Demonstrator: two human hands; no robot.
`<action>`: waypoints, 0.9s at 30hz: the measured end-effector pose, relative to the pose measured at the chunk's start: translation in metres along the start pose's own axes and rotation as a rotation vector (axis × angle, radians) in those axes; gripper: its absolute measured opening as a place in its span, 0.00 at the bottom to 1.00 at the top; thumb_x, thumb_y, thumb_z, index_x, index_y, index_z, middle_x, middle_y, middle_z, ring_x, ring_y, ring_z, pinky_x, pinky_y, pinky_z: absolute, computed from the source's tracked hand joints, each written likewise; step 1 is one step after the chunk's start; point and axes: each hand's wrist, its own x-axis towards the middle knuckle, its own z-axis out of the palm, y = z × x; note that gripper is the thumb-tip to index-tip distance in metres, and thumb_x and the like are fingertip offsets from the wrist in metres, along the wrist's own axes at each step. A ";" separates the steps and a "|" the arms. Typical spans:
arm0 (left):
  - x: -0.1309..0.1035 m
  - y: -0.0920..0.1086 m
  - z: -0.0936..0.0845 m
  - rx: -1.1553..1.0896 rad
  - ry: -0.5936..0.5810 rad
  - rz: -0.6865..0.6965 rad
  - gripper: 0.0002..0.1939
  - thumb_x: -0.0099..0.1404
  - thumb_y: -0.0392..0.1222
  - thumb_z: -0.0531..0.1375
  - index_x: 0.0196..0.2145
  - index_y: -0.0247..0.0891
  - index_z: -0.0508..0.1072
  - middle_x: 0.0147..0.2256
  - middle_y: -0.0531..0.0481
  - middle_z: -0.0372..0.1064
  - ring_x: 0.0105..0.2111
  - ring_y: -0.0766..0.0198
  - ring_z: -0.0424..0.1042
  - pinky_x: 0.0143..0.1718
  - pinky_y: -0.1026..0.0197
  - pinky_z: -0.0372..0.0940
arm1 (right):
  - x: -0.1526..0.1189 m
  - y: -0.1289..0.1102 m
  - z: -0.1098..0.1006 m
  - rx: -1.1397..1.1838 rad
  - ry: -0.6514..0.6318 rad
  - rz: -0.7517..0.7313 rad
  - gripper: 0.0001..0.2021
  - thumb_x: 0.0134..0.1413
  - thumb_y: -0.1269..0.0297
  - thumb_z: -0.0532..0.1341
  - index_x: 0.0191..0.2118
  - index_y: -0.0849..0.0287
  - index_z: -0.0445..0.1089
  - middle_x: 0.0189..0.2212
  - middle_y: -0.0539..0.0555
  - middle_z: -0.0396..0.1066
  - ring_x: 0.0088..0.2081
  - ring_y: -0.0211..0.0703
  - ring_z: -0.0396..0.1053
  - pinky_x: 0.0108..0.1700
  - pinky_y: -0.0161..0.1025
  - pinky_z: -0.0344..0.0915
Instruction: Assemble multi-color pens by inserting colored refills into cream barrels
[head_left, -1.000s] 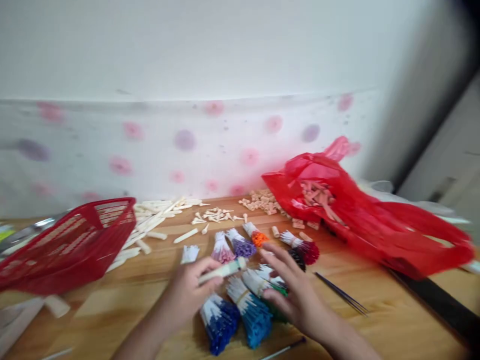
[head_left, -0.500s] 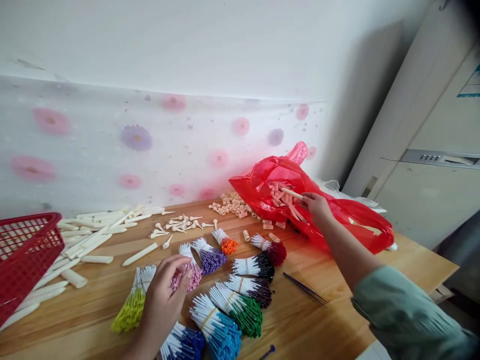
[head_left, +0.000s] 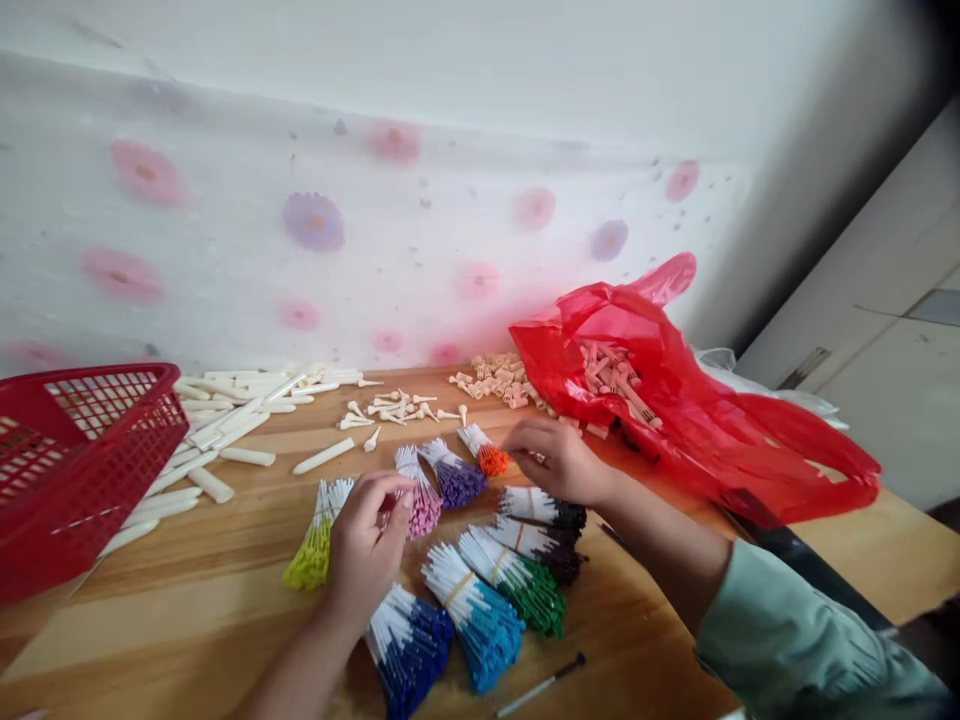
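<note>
My left hand (head_left: 369,545) is closed with thumb and fingertips drawn together; what it holds, if anything, I cannot make out. It hovers in front of the pink-tipped bundle of white sticks (head_left: 417,492), beside the yellow-green bundle (head_left: 315,540). My right hand (head_left: 559,460) reaches in over the table, fingers bent and slightly apart from the thumb, with nothing visible in them. Its fingertips are close to the orange-tipped bundle (head_left: 482,450). Nearby lie purple (head_left: 454,475), black (head_left: 541,507), green (head_left: 517,580), light blue (head_left: 474,620) and dark blue (head_left: 410,650) bundles.
A red plastic bag (head_left: 750,450) with pinkish-looking pieces (head_left: 619,380) lies back right, beside cream slotted pieces (head_left: 499,378). Small cream pegs (head_left: 390,408), long cream sticks (head_left: 247,415) and a red basket (head_left: 82,480) are left. One dark-tipped stick (head_left: 540,685) lies in front.
My right hand has moved left and down from the red bag to the bundles; the cream stick it held no longer shows. My left hand keeps its pose. The view has shifted.
</note>
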 end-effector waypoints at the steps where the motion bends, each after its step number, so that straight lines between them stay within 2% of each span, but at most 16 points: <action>1: 0.000 0.000 -0.001 0.009 -0.004 -0.009 0.06 0.63 0.39 0.54 0.34 0.40 0.71 0.35 0.47 0.70 0.38 0.58 0.70 0.40 0.59 0.65 | -0.006 -0.013 0.004 0.048 -0.137 -0.030 0.08 0.54 0.73 0.58 0.35 0.55 0.73 0.29 0.51 0.73 0.32 0.38 0.70 0.35 0.35 0.66; 3: 0.000 0.000 -0.002 0.035 0.000 -0.020 0.06 0.64 0.39 0.54 0.35 0.39 0.72 0.35 0.47 0.70 0.37 0.59 0.70 0.40 0.60 0.65 | -0.026 -0.037 0.006 0.134 -0.426 -0.040 0.07 0.56 0.71 0.57 0.35 0.57 0.72 0.30 0.53 0.73 0.33 0.39 0.70 0.36 0.35 0.65; 4: 0.000 0.000 -0.002 0.047 0.006 -0.022 0.07 0.64 0.39 0.54 0.35 0.38 0.72 0.35 0.48 0.70 0.37 0.60 0.70 0.39 0.61 0.65 | -0.038 -0.048 0.005 0.158 -0.528 -0.017 0.06 0.57 0.70 0.57 0.35 0.57 0.72 0.30 0.53 0.73 0.34 0.40 0.69 0.36 0.35 0.65; 5: 0.000 0.000 -0.002 0.055 0.023 -0.026 0.07 0.64 0.39 0.55 0.35 0.38 0.72 0.35 0.48 0.70 0.37 0.60 0.70 0.40 0.61 0.65 | -0.051 -0.058 0.003 0.168 -0.600 0.014 0.06 0.57 0.69 0.57 0.35 0.57 0.71 0.30 0.53 0.72 0.34 0.40 0.68 0.35 0.35 0.64; 7: 0.001 -0.003 -0.001 0.066 0.068 -0.059 0.07 0.63 0.41 0.56 0.35 0.37 0.73 0.35 0.48 0.71 0.36 0.61 0.71 0.40 0.61 0.66 | -0.076 -0.075 0.001 0.139 -0.653 0.076 0.06 0.58 0.67 0.57 0.35 0.57 0.71 0.31 0.53 0.72 0.35 0.41 0.67 0.36 0.36 0.63; 11: 0.012 -0.020 -0.011 0.112 0.144 -0.186 0.12 0.65 0.44 0.54 0.43 0.35 0.68 0.38 0.47 0.71 0.37 0.63 0.72 0.40 0.62 0.67 | -0.112 -0.100 0.009 -0.071 -0.598 0.188 0.07 0.61 0.68 0.54 0.36 0.58 0.69 0.38 0.55 0.71 0.38 0.43 0.65 0.40 0.39 0.62; 13: 0.026 -0.037 -0.029 0.191 0.215 -0.242 0.15 0.67 0.42 0.50 0.48 0.32 0.63 0.39 0.46 0.71 0.39 0.63 0.72 0.40 0.62 0.67 | -0.124 -0.107 0.016 -0.222 -0.569 0.237 0.08 0.61 0.70 0.53 0.35 0.58 0.68 0.38 0.54 0.70 0.37 0.44 0.64 0.37 0.40 0.61; 15: 0.044 -0.056 -0.052 0.303 0.241 -0.305 0.14 0.66 0.39 0.50 0.47 0.31 0.64 0.39 0.45 0.71 0.38 0.61 0.72 0.41 0.59 0.67 | -0.135 -0.109 0.026 -0.346 -0.543 0.250 0.07 0.60 0.72 0.54 0.33 0.58 0.67 0.36 0.54 0.70 0.36 0.45 0.64 0.36 0.40 0.62; 17: 0.061 -0.075 -0.074 0.420 0.171 -0.357 0.11 0.63 0.39 0.55 0.42 0.35 0.70 0.36 0.48 0.72 0.37 0.57 0.72 0.41 0.55 0.66 | -0.145 -0.109 0.035 -0.407 -0.506 0.246 0.05 0.57 0.73 0.57 0.31 0.58 0.66 0.37 0.55 0.70 0.37 0.46 0.64 0.37 0.41 0.63; 19: 0.074 -0.093 -0.087 0.495 0.020 -0.391 0.07 0.61 0.39 0.58 0.36 0.36 0.74 0.33 0.48 0.73 0.36 0.56 0.72 0.40 0.53 0.66 | -0.155 -0.106 0.043 -0.417 -0.460 0.246 0.05 0.55 0.74 0.60 0.30 0.59 0.65 0.38 0.55 0.70 0.37 0.47 0.64 0.38 0.42 0.65; 21: 0.081 -0.108 -0.086 0.541 -0.135 -0.405 0.06 0.59 0.39 0.62 0.35 0.35 0.74 0.35 0.47 0.73 0.37 0.55 0.72 0.42 0.52 0.66 | -0.161 -0.103 0.046 -0.418 -0.428 0.248 0.05 0.54 0.76 0.59 0.31 0.59 0.65 0.37 0.55 0.70 0.37 0.47 0.64 0.39 0.43 0.65; 23: 0.083 -0.120 -0.076 0.577 -0.231 -0.403 0.12 0.64 0.43 0.59 0.43 0.34 0.71 0.44 0.45 0.70 0.43 0.57 0.71 0.45 0.49 0.66 | -0.162 -0.101 0.042 -0.383 -0.420 0.258 0.06 0.55 0.78 0.56 0.32 0.59 0.64 0.35 0.55 0.70 0.35 0.47 0.64 0.38 0.43 0.65; 25: 0.081 -0.129 -0.063 0.597 -0.283 -0.403 0.15 0.65 0.44 0.58 0.48 0.34 0.69 0.49 0.43 0.67 0.47 0.55 0.69 0.48 0.46 0.65 | -0.156 -0.104 0.034 -0.282 -0.406 0.304 0.08 0.58 0.77 0.53 0.32 0.59 0.63 0.32 0.54 0.69 0.33 0.44 0.65 0.36 0.40 0.65; 27: 0.076 -0.135 -0.054 0.599 -0.300 -0.412 0.16 0.62 0.43 0.60 0.46 0.34 0.71 0.49 0.40 0.68 0.50 0.49 0.67 0.49 0.44 0.62 | -0.142 -0.110 0.027 -0.161 -0.339 0.351 0.08 0.61 0.76 0.50 0.34 0.58 0.63 0.30 0.53 0.68 0.32 0.41 0.65 0.33 0.37 0.64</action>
